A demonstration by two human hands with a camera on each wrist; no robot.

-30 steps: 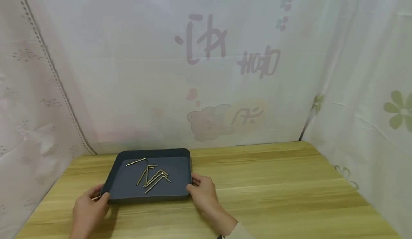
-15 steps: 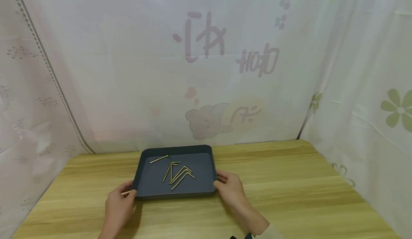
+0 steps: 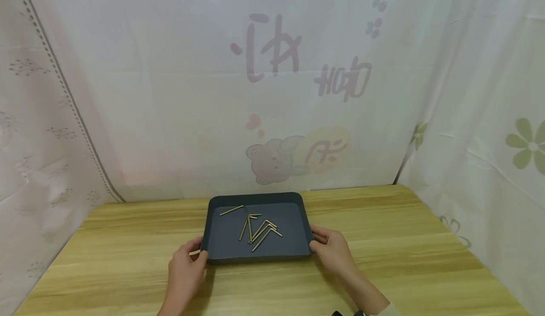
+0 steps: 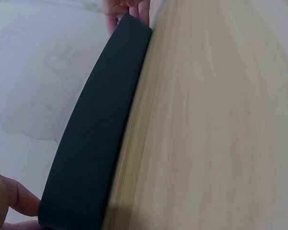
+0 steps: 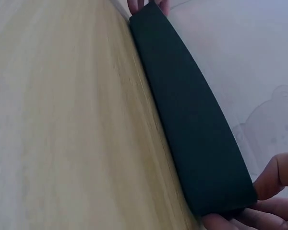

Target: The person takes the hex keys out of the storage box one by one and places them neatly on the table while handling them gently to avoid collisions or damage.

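The shallow dark tray (image 3: 294, 221) sits between the two hands at the table's (image 3: 426, 250) 12 o'clock side, seen from the head. From the left hand (image 3: 186, 268) it lies toward 1 o'clock; from the right hand (image 3: 338, 254), toward 10 o'clock. Taking the tray as the dial, the left hand has its near corner at 8 o'clock and the right hand its near corner at 4 o'clock.

Both hands are grasping the tray. Each is parted only as far as the corner needs, thumb against the wall at the near corner, the other fingers bent along the tray's end. In the right wrist view, fingers also come in beneath the corner at 5 o'clock. Whether the base touches the wood or is slightly raised, I can't quite make out from these angles.

Inside the tray are several brassy L-shaped rods (image 3: 261, 240). Most cluster around the dial's centre, the long arms of several running down toward 7 o'clock; a lone rod (image 3: 232, 210) lies apart at about 10 o'clock. Beyond the tray, at 12 o'clock, hangs a pale printed cloth (image 3: 183, 117) with a faint bear (image 3: 270, 164).
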